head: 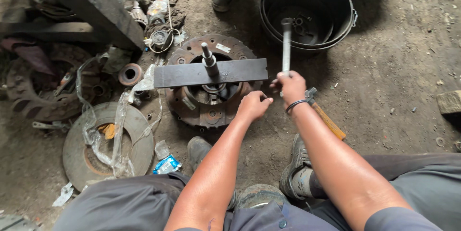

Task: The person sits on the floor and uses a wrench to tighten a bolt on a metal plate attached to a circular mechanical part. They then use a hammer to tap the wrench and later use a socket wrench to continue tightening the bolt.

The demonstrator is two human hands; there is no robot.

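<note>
1. The lower end of the long grey metal bar (286, 43) is hidden inside the right hand (289, 86), so what it meets below cannot be made out.
2. The head of the wooden-handled hammer (326, 119) lies partly behind the right wrist on the dirt floor (394, 67).
3. The left hand's (253, 105) fingertips curl under at the rim of the round rusty clutch cover (211, 82); whether they pinch anything cannot be told.
4. The right hand is closed in a fist around the bar, which stands nearly upright, just right of the cover and in front of the black plastic bucket (307, 10).
5. Both forearms reach forward from the knees, the left one angled inward.
6. A flat dark steel plate (192, 73) lies across the cover, a threaded bolt (209, 60) rising through it.
7. A worn grey friction disc (108, 144) lies to the left under a clear plastic wrapping.
</note>
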